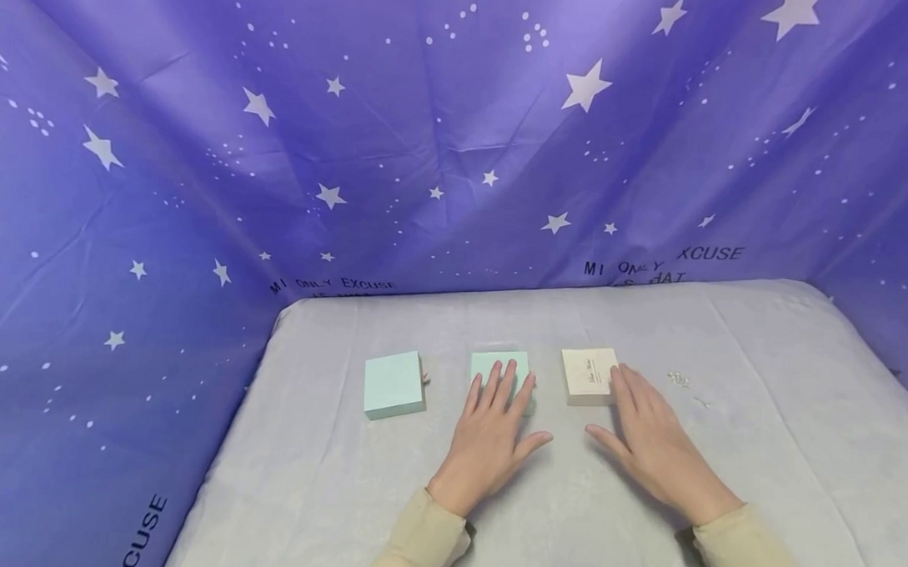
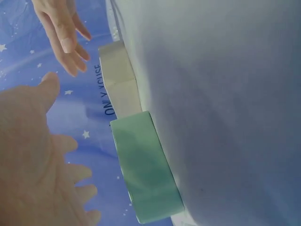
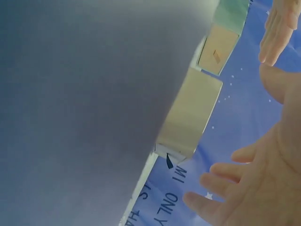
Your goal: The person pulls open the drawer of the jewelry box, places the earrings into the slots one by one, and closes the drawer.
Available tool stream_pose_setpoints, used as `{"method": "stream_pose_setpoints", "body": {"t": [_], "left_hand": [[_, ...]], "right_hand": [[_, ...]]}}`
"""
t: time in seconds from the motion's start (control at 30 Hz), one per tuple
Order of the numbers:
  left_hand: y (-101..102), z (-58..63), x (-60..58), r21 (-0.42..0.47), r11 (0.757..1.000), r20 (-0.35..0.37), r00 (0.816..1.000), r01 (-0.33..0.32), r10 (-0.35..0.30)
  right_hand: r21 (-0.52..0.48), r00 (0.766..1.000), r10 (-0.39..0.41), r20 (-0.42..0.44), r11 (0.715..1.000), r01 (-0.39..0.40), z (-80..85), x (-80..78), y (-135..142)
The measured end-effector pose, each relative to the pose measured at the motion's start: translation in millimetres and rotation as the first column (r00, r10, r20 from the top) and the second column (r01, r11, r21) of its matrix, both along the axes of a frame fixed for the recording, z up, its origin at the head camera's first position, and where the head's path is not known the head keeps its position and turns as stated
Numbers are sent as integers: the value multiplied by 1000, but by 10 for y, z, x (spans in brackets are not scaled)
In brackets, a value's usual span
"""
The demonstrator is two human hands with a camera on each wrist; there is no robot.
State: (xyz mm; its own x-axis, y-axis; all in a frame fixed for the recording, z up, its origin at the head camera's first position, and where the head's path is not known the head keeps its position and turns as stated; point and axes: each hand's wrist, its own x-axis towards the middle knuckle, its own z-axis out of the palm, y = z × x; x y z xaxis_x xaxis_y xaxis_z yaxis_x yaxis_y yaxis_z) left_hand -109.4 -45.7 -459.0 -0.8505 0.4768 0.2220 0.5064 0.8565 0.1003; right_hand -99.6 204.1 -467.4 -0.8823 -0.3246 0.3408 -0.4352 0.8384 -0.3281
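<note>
My left hand (image 1: 486, 447), fingers straight and spread, is held over the middle mint-green box (image 1: 483, 360) and hides part of its lid. In the left wrist view that box (image 2: 148, 167) shows beyond the palm. Palm down, my right hand (image 1: 654, 445) has its fingertips at the right side of a cream box (image 1: 588, 376) with small lettering on top. The right wrist view shows a dark pull tab (image 3: 170, 161) on the cream box's end and an orange tab (image 3: 217, 56) on a mint box's pale end. Neither hand grips anything.
Another mint-green box (image 1: 394, 383) stands at the left, a small ribbon tab on its right side. Small shiny pieces (image 1: 678, 378) lie right of the right hand. Pale cloth covers the table (image 1: 304, 495); a purple star-printed curtain (image 1: 399, 131) hangs behind and beside it.
</note>
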Motion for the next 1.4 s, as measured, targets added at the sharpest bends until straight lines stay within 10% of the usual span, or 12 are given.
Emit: {"method": "stream_pose_setpoints", "body": {"t": [0.93,1.4], "left_hand": [[497,33,-474,-60,991,-11,993,116,-117],[661,-18,-622,-74,987,106,985,141,-133]], "right_hand": [[-75,990,18,140,997,-7,121,-362,74],[-26,978,9,210,1000,-4,56,-380,78]]}}
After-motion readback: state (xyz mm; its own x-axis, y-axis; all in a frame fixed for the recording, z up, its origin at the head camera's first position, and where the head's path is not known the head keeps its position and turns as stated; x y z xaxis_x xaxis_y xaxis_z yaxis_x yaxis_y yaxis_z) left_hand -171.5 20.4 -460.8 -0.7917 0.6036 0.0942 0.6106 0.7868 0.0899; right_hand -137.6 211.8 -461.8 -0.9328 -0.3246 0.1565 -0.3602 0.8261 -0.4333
